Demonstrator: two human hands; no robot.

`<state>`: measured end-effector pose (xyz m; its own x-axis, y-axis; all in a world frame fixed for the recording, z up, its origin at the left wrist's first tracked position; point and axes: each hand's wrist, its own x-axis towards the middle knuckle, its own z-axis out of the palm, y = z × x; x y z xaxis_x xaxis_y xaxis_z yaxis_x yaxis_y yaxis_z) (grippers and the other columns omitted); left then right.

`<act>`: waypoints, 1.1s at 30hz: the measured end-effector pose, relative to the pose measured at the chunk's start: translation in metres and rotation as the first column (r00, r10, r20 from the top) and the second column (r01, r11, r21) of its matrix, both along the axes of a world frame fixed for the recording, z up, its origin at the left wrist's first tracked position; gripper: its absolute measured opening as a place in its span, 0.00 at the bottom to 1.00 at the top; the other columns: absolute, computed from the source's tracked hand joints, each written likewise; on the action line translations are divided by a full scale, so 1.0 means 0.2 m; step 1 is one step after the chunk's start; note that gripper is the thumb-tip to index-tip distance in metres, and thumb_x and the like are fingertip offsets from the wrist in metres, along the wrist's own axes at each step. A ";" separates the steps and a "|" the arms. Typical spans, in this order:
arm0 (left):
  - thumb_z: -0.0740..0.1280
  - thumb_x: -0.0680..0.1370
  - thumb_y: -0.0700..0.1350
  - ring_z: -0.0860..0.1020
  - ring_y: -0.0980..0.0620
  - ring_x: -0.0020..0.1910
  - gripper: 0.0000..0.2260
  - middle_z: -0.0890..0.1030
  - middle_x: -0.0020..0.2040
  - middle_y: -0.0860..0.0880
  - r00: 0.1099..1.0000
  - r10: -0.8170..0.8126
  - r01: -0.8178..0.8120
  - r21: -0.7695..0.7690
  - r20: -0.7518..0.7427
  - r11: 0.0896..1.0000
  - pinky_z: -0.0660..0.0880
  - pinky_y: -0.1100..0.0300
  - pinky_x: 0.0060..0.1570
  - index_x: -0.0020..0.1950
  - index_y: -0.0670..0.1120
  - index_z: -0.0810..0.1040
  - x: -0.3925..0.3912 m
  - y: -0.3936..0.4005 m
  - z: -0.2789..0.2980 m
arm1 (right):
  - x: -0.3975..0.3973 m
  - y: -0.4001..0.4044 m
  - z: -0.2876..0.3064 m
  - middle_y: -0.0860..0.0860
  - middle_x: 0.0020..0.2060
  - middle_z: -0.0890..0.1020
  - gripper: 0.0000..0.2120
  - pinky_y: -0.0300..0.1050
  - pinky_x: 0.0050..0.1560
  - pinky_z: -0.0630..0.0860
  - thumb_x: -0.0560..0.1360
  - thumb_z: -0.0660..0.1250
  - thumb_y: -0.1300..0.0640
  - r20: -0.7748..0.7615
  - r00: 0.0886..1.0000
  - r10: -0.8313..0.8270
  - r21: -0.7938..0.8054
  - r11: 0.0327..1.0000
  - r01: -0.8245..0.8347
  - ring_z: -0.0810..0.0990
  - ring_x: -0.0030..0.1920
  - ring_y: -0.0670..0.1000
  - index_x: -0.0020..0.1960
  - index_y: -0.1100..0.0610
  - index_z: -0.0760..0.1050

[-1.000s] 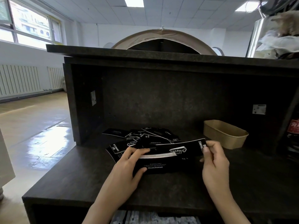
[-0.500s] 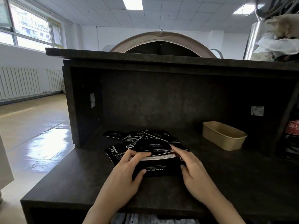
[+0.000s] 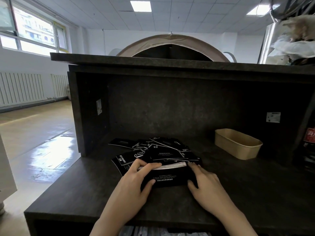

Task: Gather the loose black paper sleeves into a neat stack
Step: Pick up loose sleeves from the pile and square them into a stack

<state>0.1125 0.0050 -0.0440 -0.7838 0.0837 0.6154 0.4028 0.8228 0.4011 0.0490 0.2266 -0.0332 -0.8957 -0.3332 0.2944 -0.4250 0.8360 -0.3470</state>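
Note:
A stack of black paper sleeves [image 3: 170, 178] with white print stands on edge on the dark counter [image 3: 85, 198], its pale edges facing up. My left hand [image 3: 134, 186] grips the stack's left end, fingers over the top and thumb on the front face. My right hand [image 3: 202, 181] holds the right end, thumb at the front lower corner and fingers along the side. Behind the stack, several loose black sleeves [image 3: 153, 150] lie scattered and overlapping.
A tan paper tray [image 3: 238, 143] sits on the counter at the right. A dark back wall and an overhanging shelf [image 3: 170, 60] enclose the counter. A dark bottle with a red label [image 3: 309, 142] stands at the far right. The counter drops off at the left edge.
My right hand brought a sleeve in from the right, laid it onto the stack, then slid down to the stack's right end. My left hand kept its hold on the stack.

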 end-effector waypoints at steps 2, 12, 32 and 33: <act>0.66 0.78 0.49 0.74 0.64 0.50 0.19 0.66 0.55 0.66 1.000 -0.005 0.005 0.002 0.004 1.000 0.72 0.71 0.48 0.66 0.66 0.69 0.00 0.00 0.00 | 0.00 0.00 0.00 0.47 0.72 0.68 0.26 0.43 0.73 0.63 0.80 0.61 0.52 -0.088 0.995 -0.048 -0.014 0.999 0.047 0.67 0.71 0.47 0.76 0.47 0.59; 0.60 0.79 0.57 0.76 0.62 0.46 0.16 0.67 0.54 0.66 1.000 -0.005 0.005 0.047 0.016 0.999 0.74 0.68 0.45 0.67 0.66 0.68 0.00 0.01 0.00 | 0.02 0.04 0.02 0.45 0.42 0.80 0.10 0.30 0.38 0.70 0.78 0.62 0.58 -0.314 0.899 -0.305 -0.455 0.880 0.140 0.77 0.39 0.39 0.58 0.51 0.77; 0.62 0.79 0.55 0.74 0.64 0.55 0.13 0.69 0.57 0.66 0.998 -0.052 0.051 0.016 0.023 0.999 0.73 0.67 0.55 0.64 0.64 0.70 0.00 0.01 0.02 | 0.07 -0.03 0.04 0.33 0.63 0.57 0.29 0.36 0.68 0.62 0.78 0.60 0.41 -0.125 0.985 0.119 -0.077 0.989 -0.129 0.59 0.65 0.34 0.73 0.41 0.48; 0.63 0.80 0.51 0.74 0.64 0.56 0.14 0.69 0.57 0.65 0.998 -0.064 0.064 0.011 0.013 0.998 0.72 0.67 0.55 0.64 0.63 0.70 0.00 0.01 0.01 | 0.08 -0.03 0.04 0.31 0.65 0.54 0.33 0.37 0.70 0.59 0.78 0.59 0.41 -0.122 0.980 0.159 -0.043 0.985 -0.165 0.55 0.65 0.33 0.74 0.37 0.41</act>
<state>0.1117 0.0072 -0.0411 -0.7849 0.1278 0.6063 0.4495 0.7910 0.4151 0.0650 0.2207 -0.0248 -0.7894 -0.4523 0.4151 -0.5936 0.7347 -0.3283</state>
